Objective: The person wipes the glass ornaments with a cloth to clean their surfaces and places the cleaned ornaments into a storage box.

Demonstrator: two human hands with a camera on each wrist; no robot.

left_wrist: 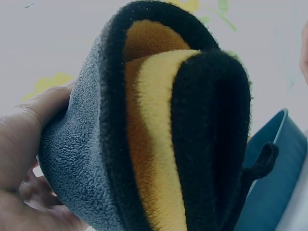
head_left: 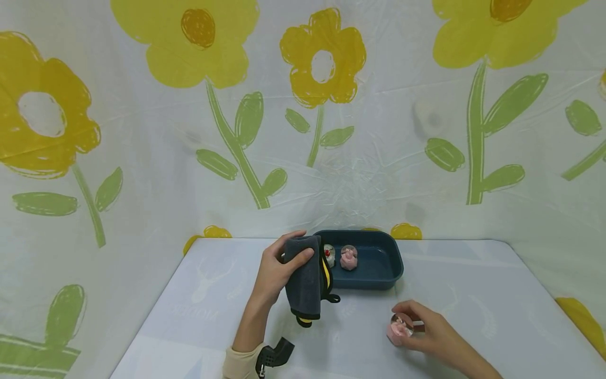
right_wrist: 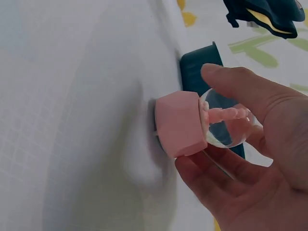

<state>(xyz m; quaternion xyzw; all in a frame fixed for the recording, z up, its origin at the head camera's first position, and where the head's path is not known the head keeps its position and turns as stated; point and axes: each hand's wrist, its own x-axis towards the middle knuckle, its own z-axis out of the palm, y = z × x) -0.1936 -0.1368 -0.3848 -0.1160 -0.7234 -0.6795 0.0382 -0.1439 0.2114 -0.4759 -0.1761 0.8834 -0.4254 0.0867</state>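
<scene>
My left hand (head_left: 279, 268) grips a folded microfiber cloth (head_left: 303, 279), grey outside and yellow inside, with black edging and a small loop. The cloth hangs over the table, overlapping the tray's left end in the head view. In the left wrist view, the folded cloth (left_wrist: 159, 120) fills most of the picture and its yellow layers show. To the right, my right hand (head_left: 426, 331) holds a small snow globe (head_left: 400, 329) with a pink faceted base. Up close, the globe's base (right_wrist: 180, 122) is right at the tabletop, with the thumb and fingers around it.
A dark blue tray (head_left: 379, 263) stands at the table's back edge. Inside it sit a pink snow globe (head_left: 349, 258) and a white one with a red detail (head_left: 330, 254), partly behind the cloth. A flower-printed curtain (head_left: 303, 189) hangs behind the white table (head_left: 189, 337).
</scene>
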